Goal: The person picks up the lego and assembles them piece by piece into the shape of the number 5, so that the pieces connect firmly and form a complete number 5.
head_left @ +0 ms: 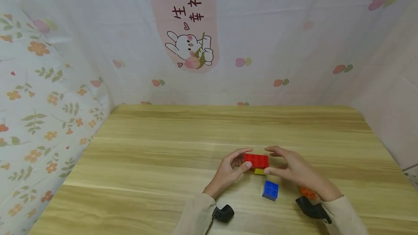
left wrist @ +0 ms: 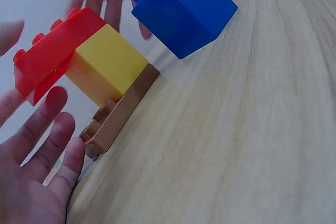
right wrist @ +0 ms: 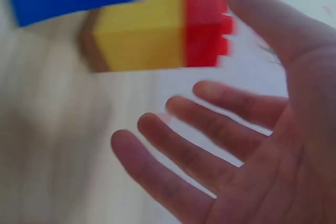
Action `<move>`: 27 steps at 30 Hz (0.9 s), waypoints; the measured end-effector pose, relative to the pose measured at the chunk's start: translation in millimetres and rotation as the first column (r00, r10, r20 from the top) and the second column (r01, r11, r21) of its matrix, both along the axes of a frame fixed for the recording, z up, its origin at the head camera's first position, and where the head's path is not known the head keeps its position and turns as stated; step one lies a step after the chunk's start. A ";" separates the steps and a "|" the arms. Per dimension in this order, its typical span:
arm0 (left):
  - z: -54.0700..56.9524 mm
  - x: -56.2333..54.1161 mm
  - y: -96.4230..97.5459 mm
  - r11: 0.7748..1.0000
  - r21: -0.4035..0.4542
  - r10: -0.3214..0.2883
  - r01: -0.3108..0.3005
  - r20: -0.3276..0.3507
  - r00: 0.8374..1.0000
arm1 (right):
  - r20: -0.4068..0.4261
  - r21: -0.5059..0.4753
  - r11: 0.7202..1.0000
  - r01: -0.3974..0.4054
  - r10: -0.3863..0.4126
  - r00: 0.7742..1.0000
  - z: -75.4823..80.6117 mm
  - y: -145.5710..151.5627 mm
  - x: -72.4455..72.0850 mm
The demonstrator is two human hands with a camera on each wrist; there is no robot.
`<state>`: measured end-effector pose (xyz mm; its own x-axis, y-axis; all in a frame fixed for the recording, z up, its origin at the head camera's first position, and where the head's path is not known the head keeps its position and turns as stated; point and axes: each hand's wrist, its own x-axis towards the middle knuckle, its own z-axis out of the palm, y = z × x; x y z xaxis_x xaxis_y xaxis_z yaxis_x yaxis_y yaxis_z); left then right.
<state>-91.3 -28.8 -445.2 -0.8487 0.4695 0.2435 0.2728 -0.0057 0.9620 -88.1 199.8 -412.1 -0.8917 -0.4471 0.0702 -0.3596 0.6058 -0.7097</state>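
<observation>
A red toy brick [head_left: 256, 160] sits on top of a yellow brick [left wrist: 107, 64], which stands on one end of a flat brown brick [left wrist: 123, 114] on the table. My left hand [head_left: 230, 168] is around the stack's left end, thumb tip overlapping the red brick's near side in the head view, its other fingers extended and spread. At the right end, my right hand [head_left: 295, 168] has its thumb tip by the red brick's corner; its fingers are loosely spread beside the stack with nothing between them.
A blue brick [head_left: 270, 190] stands just in front of the stack, between the forearms. An orange brick [head_left: 308, 192] lies partly hidden beneath the right wrist. The wooden table [head_left: 147, 169] meets a patterned curtain [head_left: 261, 39] at the back.
</observation>
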 end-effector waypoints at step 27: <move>-2.3 0.4 0.4 0.999 0.024 0.047 -0.049 0.062 0.997 | 0.218 0.300 0.940 -0.166 0.102 0.971 12.6 -7.5 24.0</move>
